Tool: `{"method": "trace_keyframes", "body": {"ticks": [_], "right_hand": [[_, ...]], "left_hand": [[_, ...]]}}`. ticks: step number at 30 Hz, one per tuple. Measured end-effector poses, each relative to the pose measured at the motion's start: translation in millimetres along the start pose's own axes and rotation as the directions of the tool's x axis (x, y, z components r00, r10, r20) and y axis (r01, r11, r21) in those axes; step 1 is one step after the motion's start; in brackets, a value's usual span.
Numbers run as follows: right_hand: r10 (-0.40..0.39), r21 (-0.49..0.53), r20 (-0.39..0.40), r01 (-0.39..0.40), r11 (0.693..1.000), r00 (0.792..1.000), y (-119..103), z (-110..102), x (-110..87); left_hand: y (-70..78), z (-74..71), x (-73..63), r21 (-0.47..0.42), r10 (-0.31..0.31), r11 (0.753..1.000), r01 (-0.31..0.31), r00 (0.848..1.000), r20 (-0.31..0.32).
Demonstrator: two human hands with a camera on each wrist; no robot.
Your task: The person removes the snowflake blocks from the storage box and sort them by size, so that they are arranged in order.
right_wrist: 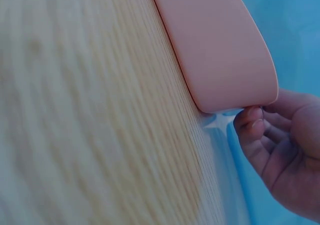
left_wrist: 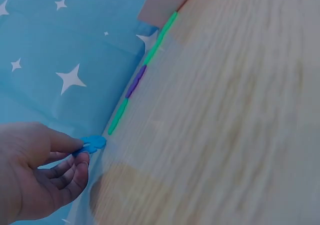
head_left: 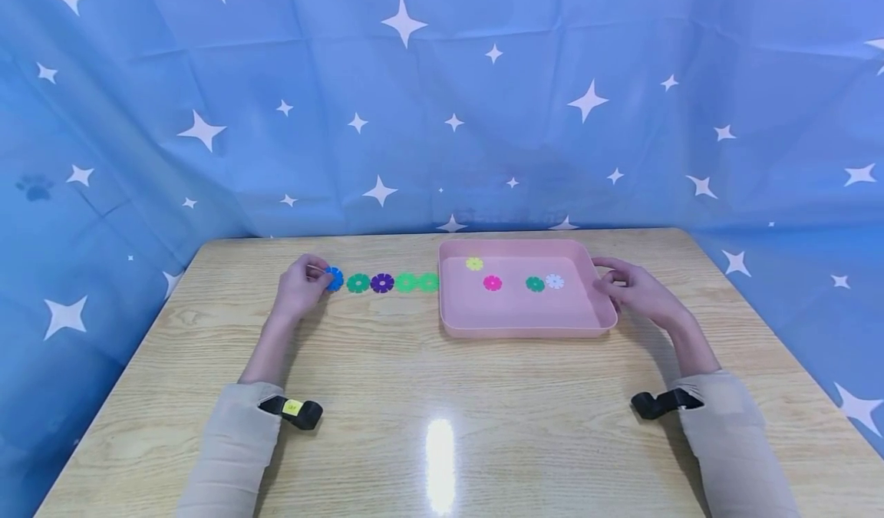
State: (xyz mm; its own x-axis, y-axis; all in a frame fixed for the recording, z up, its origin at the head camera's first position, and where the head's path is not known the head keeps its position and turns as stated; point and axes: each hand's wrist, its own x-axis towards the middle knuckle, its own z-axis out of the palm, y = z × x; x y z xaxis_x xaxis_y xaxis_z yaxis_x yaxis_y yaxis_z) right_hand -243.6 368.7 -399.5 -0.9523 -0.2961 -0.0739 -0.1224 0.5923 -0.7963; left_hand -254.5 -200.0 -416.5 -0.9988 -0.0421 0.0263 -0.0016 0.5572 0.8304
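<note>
My left hand [head_left: 298, 288] pinches a blue notched plastic disc [left_wrist: 94, 143] between thumb and fingertips, at the left end of a row of discs. Beside it in the row lie a darker green disc [head_left: 358, 283], a purple disc [head_left: 382, 283] and two light green discs [head_left: 405, 282] that reach the tray's left side. With my right hand [head_left: 638, 294] I grip the right wall of the pink tray [head_left: 525, 323], the thumb and fingers at its rim. Inside the tray are a yellow disc [head_left: 474, 264], a pink disc [head_left: 493, 283], a green disc [head_left: 535, 284] and a white disc [head_left: 555, 282].
The wooden table [head_left: 359, 395] has rounded far corners, and a bright reflection shows near its front. A blue curtain [head_left: 483, 103] with white stars hangs right behind the far edge. Each sleeve carries a black wrist strap.
</note>
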Motion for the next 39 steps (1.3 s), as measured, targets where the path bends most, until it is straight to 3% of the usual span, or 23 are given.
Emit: {"method": "trace_keyframes", "body": {"ticks": [6, 14, 31, 39], "right_hand": [[-0.001, -0.01, -0.001, 0.001, 1.0, 1.0, 0.1, -0.2, -0.4], [0.004, -0.002, 0.005, -0.004, 1.0, 1.0, -1.5, -1.5, 0.3], [0.003, 0.011, 0.003, -0.003, 1.0, 1.0, 2.0, -0.8, 0.8], [0.005, 0.006, -0.001, -0.005, 1.0, 1.0, 2.2, -0.7, 1.3]], "left_hand": [[-0.6, -1.5, -1.8, 0.07, 0.017, 0.997, -0.014, 0.999, -0.034], [-3.6, -1.6, 1.8, 0.119, -0.007, 0.993, 0.007, 1.0, 0.003], [-10.4, 1.8, 2.7, 0.114, -0.001, 0.993, 0.001, 1.0, -0.003], [-6.1, -1.0, 0.6, 0.08, -0.009, 0.997, 0.011, 0.999, -0.032]]}}
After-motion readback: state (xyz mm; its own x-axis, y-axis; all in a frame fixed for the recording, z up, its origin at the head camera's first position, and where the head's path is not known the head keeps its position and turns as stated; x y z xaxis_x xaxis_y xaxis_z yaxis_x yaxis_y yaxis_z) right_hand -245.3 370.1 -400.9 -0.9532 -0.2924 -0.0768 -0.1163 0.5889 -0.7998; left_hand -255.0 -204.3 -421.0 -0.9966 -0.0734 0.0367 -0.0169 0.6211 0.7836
